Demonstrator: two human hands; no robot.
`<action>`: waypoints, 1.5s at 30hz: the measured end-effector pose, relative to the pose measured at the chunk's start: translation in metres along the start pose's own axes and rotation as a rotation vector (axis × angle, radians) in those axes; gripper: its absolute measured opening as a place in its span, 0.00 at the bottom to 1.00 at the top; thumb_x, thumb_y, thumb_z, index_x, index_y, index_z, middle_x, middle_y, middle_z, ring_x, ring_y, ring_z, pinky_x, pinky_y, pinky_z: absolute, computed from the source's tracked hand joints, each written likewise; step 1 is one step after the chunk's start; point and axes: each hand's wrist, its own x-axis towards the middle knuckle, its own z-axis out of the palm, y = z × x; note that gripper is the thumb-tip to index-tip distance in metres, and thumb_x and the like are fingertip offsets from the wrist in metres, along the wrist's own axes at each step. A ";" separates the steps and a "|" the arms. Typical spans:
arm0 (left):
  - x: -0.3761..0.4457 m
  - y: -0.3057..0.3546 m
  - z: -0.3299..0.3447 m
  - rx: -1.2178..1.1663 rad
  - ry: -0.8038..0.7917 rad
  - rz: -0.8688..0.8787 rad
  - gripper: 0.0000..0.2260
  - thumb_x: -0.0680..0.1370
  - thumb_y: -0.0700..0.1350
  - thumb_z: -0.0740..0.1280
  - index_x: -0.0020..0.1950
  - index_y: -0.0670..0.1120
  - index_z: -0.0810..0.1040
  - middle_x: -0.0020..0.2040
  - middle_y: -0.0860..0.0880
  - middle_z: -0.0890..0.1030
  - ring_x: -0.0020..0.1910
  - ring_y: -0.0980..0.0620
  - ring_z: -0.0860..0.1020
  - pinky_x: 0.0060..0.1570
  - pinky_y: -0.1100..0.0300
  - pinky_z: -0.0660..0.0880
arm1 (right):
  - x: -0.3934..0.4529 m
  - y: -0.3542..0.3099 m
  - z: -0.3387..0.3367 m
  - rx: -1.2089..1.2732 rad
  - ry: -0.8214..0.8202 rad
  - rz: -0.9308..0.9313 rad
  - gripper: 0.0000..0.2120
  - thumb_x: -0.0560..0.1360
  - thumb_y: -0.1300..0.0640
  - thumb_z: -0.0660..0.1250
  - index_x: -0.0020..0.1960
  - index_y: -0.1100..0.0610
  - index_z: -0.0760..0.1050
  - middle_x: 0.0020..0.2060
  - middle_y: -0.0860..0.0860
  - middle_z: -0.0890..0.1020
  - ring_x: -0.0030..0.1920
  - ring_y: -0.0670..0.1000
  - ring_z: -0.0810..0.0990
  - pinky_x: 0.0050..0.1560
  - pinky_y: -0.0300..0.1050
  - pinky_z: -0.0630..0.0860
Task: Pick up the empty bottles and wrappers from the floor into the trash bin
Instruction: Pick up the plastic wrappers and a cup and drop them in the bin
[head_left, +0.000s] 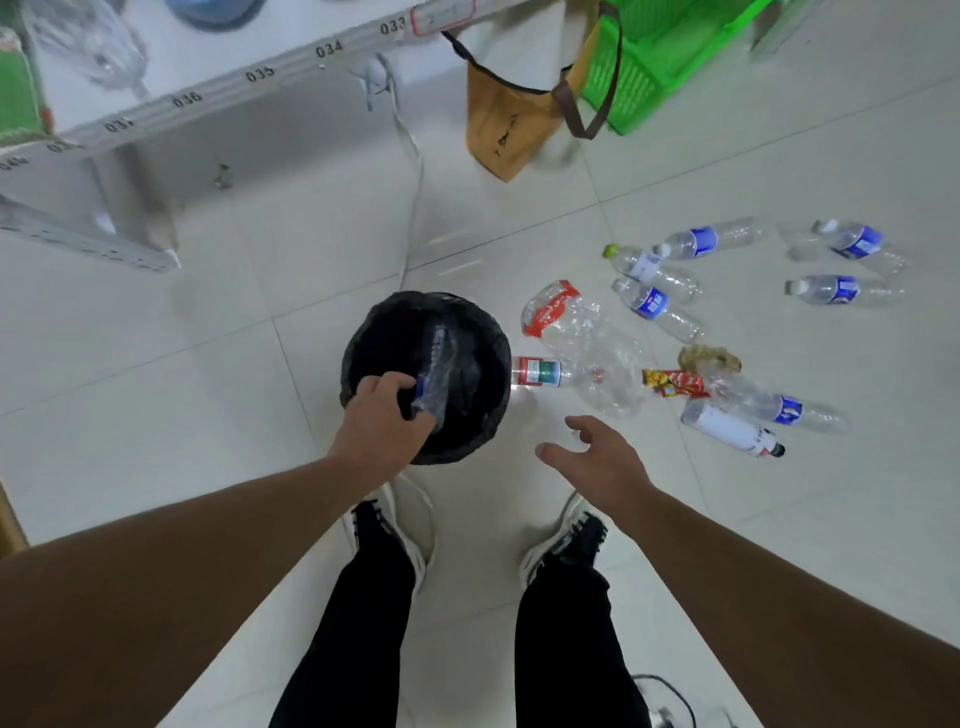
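Note:
A round trash bin (483, 332) lined with a black bag stands on the tiled floor in front of my feet. My left hand (382, 415) is over its near rim, shut on a clear bottle with a blue label (441, 364) that points down into the bin. My right hand (597, 457) hovers open and empty to the right of the bin. Several empty bottles lie on the floor to the right, among them a large crushed one with a red label (576, 332), a green-labelled one (540, 371) and a white one (730, 428). A red wrapper (672, 383) lies among them.
A grey shelf unit (171, 119) with numbered tags stands at the upper left. A brown bag (511, 119) and a green plastic basket (660, 57) stand at the back. My two shoes (395, 525) are just behind the bin. A white cord (413, 171) hangs toward the bin.

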 end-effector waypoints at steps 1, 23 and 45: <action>-0.001 0.009 0.004 0.016 -0.009 0.012 0.22 0.75 0.58 0.69 0.68 0.58 0.72 0.65 0.52 0.68 0.58 0.49 0.75 0.51 0.58 0.74 | -0.002 0.008 -0.010 0.017 0.006 0.005 0.36 0.74 0.39 0.76 0.79 0.47 0.71 0.75 0.50 0.74 0.72 0.54 0.75 0.63 0.47 0.70; -0.072 0.196 0.147 0.269 -0.213 0.160 0.36 0.70 0.58 0.75 0.78 0.60 0.70 0.75 0.50 0.68 0.75 0.46 0.69 0.71 0.54 0.68 | -0.051 0.186 -0.201 0.152 0.167 0.107 0.48 0.68 0.40 0.82 0.82 0.48 0.65 0.72 0.53 0.76 0.66 0.52 0.78 0.53 0.43 0.75; -0.047 0.204 0.115 0.420 -0.350 0.188 0.47 0.63 0.61 0.74 0.80 0.64 0.61 0.76 0.51 0.65 0.75 0.42 0.66 0.69 0.45 0.71 | -0.059 0.153 -0.139 0.194 0.160 0.151 0.50 0.67 0.38 0.82 0.82 0.44 0.63 0.74 0.52 0.72 0.74 0.52 0.73 0.60 0.45 0.72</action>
